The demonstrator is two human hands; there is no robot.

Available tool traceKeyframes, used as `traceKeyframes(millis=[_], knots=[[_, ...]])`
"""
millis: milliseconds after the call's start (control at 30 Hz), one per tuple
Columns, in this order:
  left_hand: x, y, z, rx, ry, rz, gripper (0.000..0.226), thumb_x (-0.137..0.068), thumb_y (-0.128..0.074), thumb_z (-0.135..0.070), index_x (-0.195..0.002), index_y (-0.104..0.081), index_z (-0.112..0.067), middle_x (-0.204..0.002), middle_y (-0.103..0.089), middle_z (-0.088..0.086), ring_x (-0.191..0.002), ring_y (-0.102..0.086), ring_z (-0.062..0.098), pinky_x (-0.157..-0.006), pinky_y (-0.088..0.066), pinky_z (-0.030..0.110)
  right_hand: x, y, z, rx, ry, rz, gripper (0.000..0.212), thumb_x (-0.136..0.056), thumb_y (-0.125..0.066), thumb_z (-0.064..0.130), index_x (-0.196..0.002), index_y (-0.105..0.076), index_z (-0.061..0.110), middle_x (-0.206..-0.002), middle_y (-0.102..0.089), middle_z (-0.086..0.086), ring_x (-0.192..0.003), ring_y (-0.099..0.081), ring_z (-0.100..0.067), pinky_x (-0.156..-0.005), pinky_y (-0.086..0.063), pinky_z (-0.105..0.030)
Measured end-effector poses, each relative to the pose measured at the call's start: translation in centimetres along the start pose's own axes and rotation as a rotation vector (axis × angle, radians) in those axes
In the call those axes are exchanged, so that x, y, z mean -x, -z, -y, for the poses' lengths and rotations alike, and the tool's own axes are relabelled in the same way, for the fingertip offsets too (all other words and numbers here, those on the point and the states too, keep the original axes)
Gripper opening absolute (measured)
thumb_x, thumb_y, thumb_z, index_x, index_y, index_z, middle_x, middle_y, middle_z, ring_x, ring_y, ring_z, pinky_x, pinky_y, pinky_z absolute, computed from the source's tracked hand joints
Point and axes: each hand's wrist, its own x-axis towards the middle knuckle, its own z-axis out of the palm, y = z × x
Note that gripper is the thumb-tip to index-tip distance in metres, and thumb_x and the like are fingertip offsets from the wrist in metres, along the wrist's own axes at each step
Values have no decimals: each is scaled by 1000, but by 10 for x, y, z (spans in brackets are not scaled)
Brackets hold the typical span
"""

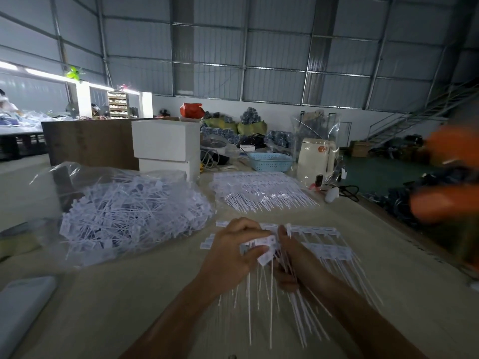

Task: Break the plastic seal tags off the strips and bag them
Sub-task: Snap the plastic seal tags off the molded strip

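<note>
My left hand (234,251) grips a bunch of loose white seal tags (261,248), their thin tails hanging down toward me. My right hand (290,255) holds a white strip of joined seal tags (321,238) at its left end, right beside the bunch. The strip lies on the table (134,294), on top of other strips, tails pointing toward me. To the left, an open clear plastic bag (124,211) holds a large heap of loose white tags. Behind the hands, a flat stack of unbroken strips (261,190) rests on the table.
White boxes (166,143) stand stacked behind the bag. A blue basket (269,161), a cream appliance (315,159) and cables sit at the table's far end. A blurred orange shape (445,177) is at the right edge. A pale flat object (23,307) lies at the near left.
</note>
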Motion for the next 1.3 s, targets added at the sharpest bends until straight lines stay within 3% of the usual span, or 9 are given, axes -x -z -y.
traceKeyframes(millis=[133, 333, 500, 633, 767, 900, 1033, 1167, 1300], knots=[[1, -2, -2, 45, 11, 16, 26, -83, -69, -11, -108, -76, -17, -103, -65, -12, -97, -60, -1, -83, -44, 12, 3, -14, -2, 75, 82, 14, 28, -95, -56, 50, -86, -61, 24, -55, -36, -3, -42, -26, -13, -44, -21, -22], [2, 7, 0, 54, -6, 32, 32, -95, -60, -19, -126, -66, -21, -122, -64, -12, -115, -58, 3, -96, -43, 16, 3, -4, -1, -122, 13, 81, 46, -98, -51, 52, -74, -54, 14, -56, -35, 0, -42, -23, -9, -37, -21, -16], [3, 14, 7, -316, -241, 6, 26, -97, -59, -17, -117, -70, -6, -111, -69, 4, -101, -62, 18, -87, -51, 30, 4, -3, -3, -180, -51, 72, 47, -99, -49, 49, -61, -52, 21, -54, -36, 2, -40, -24, -8, -35, -21, -13], [1, 15, 6, -387, -331, 30, 31, -103, -47, -24, -110, -70, -4, -103, -68, 7, -94, -62, 22, -77, -53, 32, 7, -5, 1, -203, -61, 90, 44, -99, -49, 47, -66, -46, 18, -54, -32, 1, -38, -23, -7, -35, -18, -12], [5, 8, -3, -138, -59, -19, 19, -96, -56, -10, -87, -71, -13, -80, -67, -4, -74, -57, 9, -69, -43, 21, 10, -6, 1, -67, 48, 60, 44, -97, -48, 47, -65, -49, 17, -49, -33, 1, -35, -25, -9, -37, -21, -15], [2, 4, -5, 119, 203, -73, 37, -97, -59, -8, -62, -54, -20, -52, -50, -13, -49, -49, 1, -59, -35, 7, 9, -5, -3, 164, 196, 11, 38, -99, -46, 48, -78, -51, 16, -50, -37, -2, -37, -26, -15, -39, -25, -20], [3, 2, -7, 314, 286, -20, 37, -98, -59, -17, -62, -60, -23, -52, -54, -10, -45, -47, 6, -53, -40, 18, 3, 0, -9, 98, 222, 42, 39, -101, -45, 48, -71, -54, 24, -49, -37, -2, -36, -26, -15, -40, -26, -20], [1, 10, 3, 876, 528, -193, 20, -92, -59, -18, -78, -71, -10, -61, -58, 4, -48, -44, 14, -44, -39, 23, -1, 29, -2, -31, 136, -225, 49, -97, -47, 53, -91, -64, 7, -56, -50, -2, -41, -40, -13, -39, -35, -20], [-1, 17, 11, 336, 268, -185, 16, -96, -62, -19, -90, -77, -16, -72, -66, -2, -55, -54, 9, -56, -47, 21, -1, 37, 1, -149, 46, -219, 46, -90, -56, 49, -99, -64, 5, -80, -66, -16, -67, -63, -26, -60, -55, -35]])
